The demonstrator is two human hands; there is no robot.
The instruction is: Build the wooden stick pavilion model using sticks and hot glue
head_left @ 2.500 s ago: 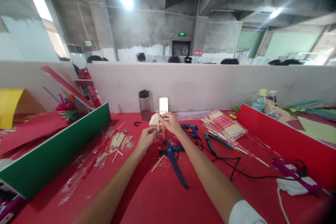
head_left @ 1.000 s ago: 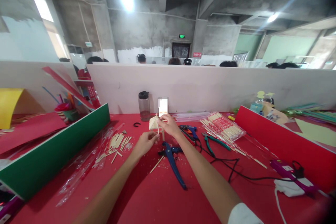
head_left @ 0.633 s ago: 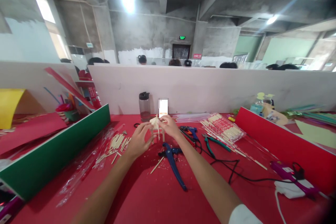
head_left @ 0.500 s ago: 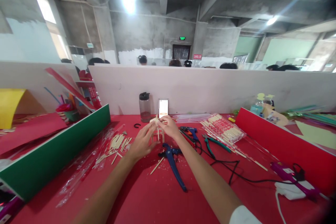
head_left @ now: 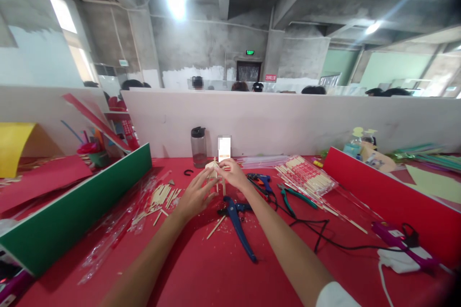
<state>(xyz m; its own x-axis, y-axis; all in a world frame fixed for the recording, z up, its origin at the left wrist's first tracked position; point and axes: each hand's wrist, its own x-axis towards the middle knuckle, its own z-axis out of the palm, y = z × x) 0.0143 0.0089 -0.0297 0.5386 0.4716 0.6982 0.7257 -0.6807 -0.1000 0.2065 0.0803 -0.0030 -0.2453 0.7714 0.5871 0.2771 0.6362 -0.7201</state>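
Note:
A small model made of pale wooden sticks (head_left: 216, 185) stands upright on the red table between my two hands, with its top and sides partly covered by my fingers. My left hand (head_left: 194, 196) is stretched out along the model's left side, fingertips at its upper part, thumb apart. From the right, my right hand (head_left: 233, 174) closes its fingers on the upper part of the model. Just in front of the model lies a blue-handled cutter (head_left: 239, 232), and a loose stick (head_left: 216, 227) is beside it. A phone (head_left: 224, 148) with a lit screen leans behind the model.
Cut sticks (head_left: 163, 196) lie to the left near a green divider (head_left: 82, 206). At right are a blue glue gun (head_left: 264, 181), green-handled pliers (head_left: 297, 197), bundled sticks (head_left: 309, 175), a black cable and a purple power strip (head_left: 403, 244). A bottle (head_left: 199, 147) stands behind.
My left hand has shifted slightly, its fingers spreading a little more beside the model. My right hand stays almost in place.

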